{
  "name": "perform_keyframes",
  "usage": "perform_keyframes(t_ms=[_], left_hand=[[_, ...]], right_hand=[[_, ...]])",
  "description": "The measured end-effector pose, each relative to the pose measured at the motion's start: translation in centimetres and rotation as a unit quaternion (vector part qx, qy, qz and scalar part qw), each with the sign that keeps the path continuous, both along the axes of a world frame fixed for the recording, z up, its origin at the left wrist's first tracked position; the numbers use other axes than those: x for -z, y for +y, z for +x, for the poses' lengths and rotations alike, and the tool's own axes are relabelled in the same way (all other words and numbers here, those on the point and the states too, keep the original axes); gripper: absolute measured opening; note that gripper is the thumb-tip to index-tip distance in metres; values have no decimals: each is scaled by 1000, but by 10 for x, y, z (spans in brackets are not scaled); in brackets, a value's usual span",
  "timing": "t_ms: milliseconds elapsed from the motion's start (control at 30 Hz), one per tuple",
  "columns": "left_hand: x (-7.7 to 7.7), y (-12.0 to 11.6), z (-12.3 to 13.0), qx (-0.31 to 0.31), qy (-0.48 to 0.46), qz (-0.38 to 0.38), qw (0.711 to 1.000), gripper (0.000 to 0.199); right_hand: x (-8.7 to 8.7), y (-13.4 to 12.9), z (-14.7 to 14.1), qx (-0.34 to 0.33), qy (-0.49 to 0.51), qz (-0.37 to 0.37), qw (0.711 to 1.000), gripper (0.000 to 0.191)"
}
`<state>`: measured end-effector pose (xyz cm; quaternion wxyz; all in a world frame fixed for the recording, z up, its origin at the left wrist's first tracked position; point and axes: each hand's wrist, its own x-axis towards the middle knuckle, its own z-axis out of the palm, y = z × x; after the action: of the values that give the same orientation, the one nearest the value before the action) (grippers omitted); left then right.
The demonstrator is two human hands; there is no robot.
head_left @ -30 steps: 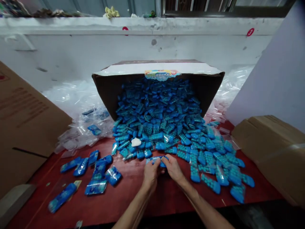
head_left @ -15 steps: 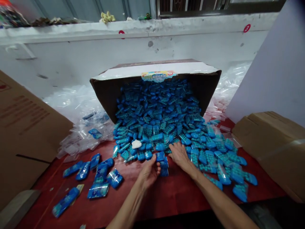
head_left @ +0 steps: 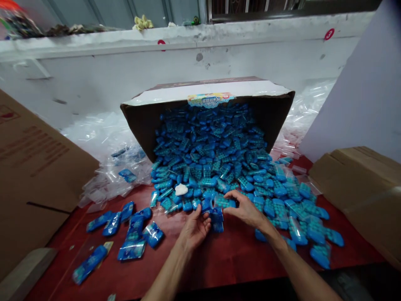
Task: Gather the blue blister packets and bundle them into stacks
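Note:
Low in the middle, my left hand (head_left: 198, 228) is closed on a dark blue wrapper (head_left: 217, 217) above the red tabletop. Just right of it, my right hand (head_left: 246, 209) grips a clear packet of teal pellets (head_left: 224, 201) between thumb and fingers. Behind both hands, a heap of similar blue-and-teal packets (head_left: 209, 146) spills out of a cardboard box (head_left: 138, 129) lying on its side. A white lump (head_left: 181, 190) rests on the heap's front edge. Several printed blue packs (head_left: 134, 229) lie to the left of my left hand.
Clear plastic pieces (head_left: 115, 154) are piled left of the open box, with more behind it on the right. A large carton (head_left: 37, 167) stands at the left, and a smaller brown carton (head_left: 360, 192) at the right. The red tabletop (head_left: 216, 263) spans the front.
My right hand has come away from the heap with a teal packet and is drawn slightly right. My left hand stays around the blue wrapper. The view has shifted slightly.

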<state>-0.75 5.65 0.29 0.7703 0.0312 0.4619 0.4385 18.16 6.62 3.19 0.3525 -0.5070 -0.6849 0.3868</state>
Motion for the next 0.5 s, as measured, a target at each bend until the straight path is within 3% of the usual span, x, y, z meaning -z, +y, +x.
perform_keyframes(t_ms=[500], left_hand=[[-2,-2,2,21,37,37,998,19]], right_hand=[[-10,-5,-8,-40,-75,54,995,27]])
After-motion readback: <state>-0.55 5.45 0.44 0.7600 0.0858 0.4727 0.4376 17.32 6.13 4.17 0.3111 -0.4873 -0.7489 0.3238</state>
